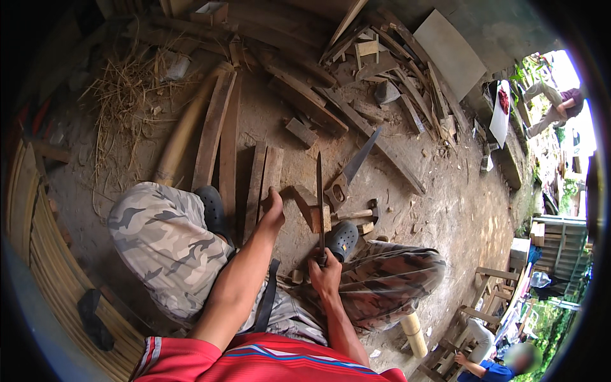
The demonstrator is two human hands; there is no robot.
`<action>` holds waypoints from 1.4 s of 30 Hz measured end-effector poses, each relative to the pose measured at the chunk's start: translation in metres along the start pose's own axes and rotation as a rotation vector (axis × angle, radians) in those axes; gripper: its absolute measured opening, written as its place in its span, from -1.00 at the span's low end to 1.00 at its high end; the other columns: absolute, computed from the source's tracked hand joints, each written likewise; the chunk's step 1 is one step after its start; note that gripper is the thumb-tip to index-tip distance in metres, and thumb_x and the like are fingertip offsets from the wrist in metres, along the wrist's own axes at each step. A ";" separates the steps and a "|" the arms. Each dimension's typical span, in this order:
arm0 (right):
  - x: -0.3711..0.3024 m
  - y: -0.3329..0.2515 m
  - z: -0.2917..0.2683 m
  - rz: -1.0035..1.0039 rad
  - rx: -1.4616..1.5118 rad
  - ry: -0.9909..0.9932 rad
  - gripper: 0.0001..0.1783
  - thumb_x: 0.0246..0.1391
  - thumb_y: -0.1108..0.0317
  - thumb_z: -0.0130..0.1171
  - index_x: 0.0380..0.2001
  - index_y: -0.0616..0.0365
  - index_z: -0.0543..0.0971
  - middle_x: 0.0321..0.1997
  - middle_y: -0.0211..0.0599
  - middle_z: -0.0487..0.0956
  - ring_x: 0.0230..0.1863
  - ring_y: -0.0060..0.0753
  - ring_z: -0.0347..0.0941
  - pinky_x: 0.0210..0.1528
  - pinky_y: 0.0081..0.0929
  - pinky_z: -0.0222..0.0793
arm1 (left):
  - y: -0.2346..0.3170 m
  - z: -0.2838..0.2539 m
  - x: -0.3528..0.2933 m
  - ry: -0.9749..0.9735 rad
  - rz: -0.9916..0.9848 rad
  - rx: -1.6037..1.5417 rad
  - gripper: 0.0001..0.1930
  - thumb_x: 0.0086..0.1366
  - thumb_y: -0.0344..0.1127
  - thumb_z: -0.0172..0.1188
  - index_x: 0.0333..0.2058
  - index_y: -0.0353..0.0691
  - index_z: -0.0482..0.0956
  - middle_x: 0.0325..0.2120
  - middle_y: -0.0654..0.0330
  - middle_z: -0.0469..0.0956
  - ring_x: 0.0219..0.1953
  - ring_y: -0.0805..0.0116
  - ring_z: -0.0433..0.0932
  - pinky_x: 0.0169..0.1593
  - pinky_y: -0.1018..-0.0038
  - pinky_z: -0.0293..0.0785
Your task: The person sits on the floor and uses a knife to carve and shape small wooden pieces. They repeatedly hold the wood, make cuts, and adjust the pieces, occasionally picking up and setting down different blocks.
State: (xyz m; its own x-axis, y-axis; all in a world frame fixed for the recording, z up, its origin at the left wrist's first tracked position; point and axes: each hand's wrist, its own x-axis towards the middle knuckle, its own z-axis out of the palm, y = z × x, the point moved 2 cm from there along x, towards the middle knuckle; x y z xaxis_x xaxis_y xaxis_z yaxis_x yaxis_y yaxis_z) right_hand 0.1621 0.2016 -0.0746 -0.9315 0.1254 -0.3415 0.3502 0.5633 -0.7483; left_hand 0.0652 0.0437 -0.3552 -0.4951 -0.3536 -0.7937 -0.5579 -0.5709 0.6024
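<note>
My right hand (326, 272) is closed round the dark handle of a long, narrow blade (320, 191), which points away from me and shows almost edge-on. The blade passes in front of a short wooden block (310, 209) with a pale end; whether they touch I cannot tell. My left hand (272, 209) is by the near end of a short plank (272, 169), left of the block, its fingers mostly hidden. To the right of the blade lies a handsaw (356, 164) with a wooden handle. A hammer (361, 214) rests on the ground near my right shoe.
Long boards (215, 127) and a round pole (191, 127) lie ahead on the left, near a straw heap (127, 95). Scrap wood (407, 89) is piled at the far right. One person (554, 108) is at the upper right, another (490, 366) at the lower right.
</note>
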 end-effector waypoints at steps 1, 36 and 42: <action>-0.001 0.003 -0.002 0.012 0.035 0.025 -0.83 -0.04 0.45 0.15 -0.31 0.20 0.59 -0.62 -0.27 0.51 -0.56 -0.57 0.42 -0.44 -0.50 0.37 | 0.012 0.003 -0.018 0.012 -0.037 0.071 -0.12 0.25 0.27 0.08 0.23 -0.45 0.21 0.15 -0.21 0.39 0.19 -0.04 0.41 0.18 0.23 0.38; -0.001 0.001 0.015 -0.016 0.014 -0.144 -0.86 -0.03 0.43 0.17 -0.36 0.23 0.58 -0.57 -0.14 0.56 -0.53 -0.37 0.52 -0.39 -0.41 0.42 | 0.115 0.027 -0.128 -0.812 -0.073 -0.165 -0.54 0.35 0.19 0.02 -0.15 -0.11 0.51 -0.38 0.24 0.51 -0.31 0.35 0.55 -0.17 0.32 0.54; 0.007 0.000 0.008 -0.011 0.021 -0.278 -0.83 -0.04 0.42 0.16 -0.35 0.26 0.57 -0.57 -0.22 0.57 -0.51 -0.37 0.56 -0.38 -0.41 0.44 | 0.115 0.023 -0.137 -0.742 -0.076 -0.157 -0.54 0.26 0.13 0.18 -0.04 -0.06 0.49 -0.37 0.28 0.56 -0.36 0.37 0.61 -0.29 0.46 0.53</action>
State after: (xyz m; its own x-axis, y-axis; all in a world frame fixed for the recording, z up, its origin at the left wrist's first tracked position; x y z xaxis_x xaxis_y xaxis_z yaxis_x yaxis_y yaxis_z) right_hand 0.1561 0.1954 -0.0816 -0.8735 -0.1111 -0.4740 0.3448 0.5462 -0.7634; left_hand 0.0533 0.0429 -0.1753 -0.8079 0.2499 -0.5336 -0.5344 -0.6924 0.4848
